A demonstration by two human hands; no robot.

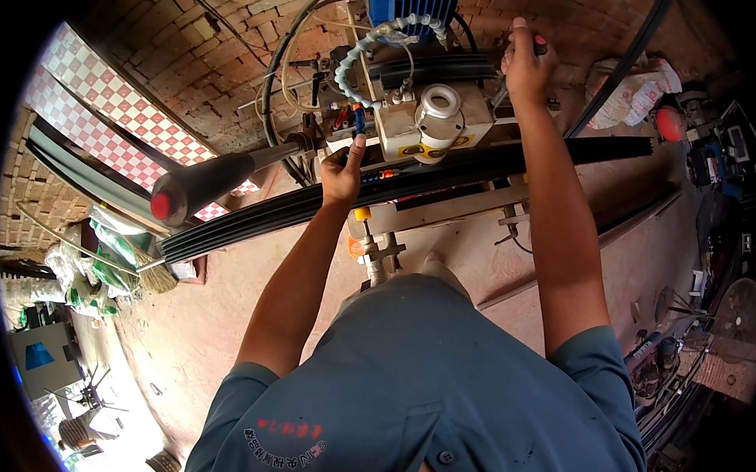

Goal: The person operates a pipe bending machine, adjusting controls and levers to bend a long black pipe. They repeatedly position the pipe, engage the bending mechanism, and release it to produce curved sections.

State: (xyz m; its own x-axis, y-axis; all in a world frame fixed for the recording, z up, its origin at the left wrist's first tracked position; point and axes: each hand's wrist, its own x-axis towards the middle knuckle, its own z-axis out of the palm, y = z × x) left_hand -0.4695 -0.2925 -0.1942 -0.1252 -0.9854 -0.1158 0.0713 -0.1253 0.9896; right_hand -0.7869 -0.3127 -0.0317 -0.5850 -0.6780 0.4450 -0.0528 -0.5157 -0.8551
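Closest to the lens, a blue-grey work shirt [418,386] fills the lower view, both bare forearms reaching up. Left hand [342,172] presses on the long black profile strips [409,184] lying across the machine [428,120], thumb raised, fingers curled over them. Right hand [526,61] is closed around a dark lever handle [539,48]. Brick wall [219,66] stands behind.

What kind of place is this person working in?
Probably a small metalworking or frame-making workshop: a bench machine with hoses, long black profile strips laid across it, bare brick walls, and tools cluttering the dirt floor.
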